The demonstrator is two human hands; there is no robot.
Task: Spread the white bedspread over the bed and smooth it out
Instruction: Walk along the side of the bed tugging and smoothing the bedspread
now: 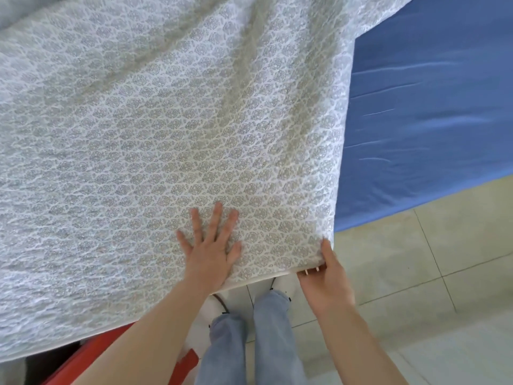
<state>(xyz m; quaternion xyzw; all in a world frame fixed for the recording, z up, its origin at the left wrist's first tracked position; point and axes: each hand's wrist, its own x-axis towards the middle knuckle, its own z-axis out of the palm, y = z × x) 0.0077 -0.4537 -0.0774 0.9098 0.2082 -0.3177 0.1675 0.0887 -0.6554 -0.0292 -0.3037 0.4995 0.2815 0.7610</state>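
Bedspread (155,129): white, woven with a raised grey leaf-like pattern, lying over most of the bed, near corner hanging just past the near edge. Partly spread only. Blue sheet (433,112) exposed on the right side of the bed, so coverage not complete there. Broad soft ridges running from far centre down toward the near right corner, fabric not yet flat. Far left area bunched in a fold, blurred.

Left hand (211,245) flat on the cloth near the near edge, fingers straight and splayed, pressing, holding nothing. Right hand (324,276) at the near right corner of the cloth, thumb on top and fingers tucked under the hem, pinching that corner.

Judged stage: mid-task, pulling the corner while pinning the cloth. Left to do: drag the right edge across over the blue strip, then flatten the diagonal ridges.

Materials: cloth thick, textured, matte, with a plain cream hem band along the near edge. Sheet smooth, thin, with fine creases. Floor (416,273) pale square tiles with dark grout lines. Red object (97,354) under the near left edge, hard-looking, kind unclear. Legs in light blue jeans (249,337), white shoes below.
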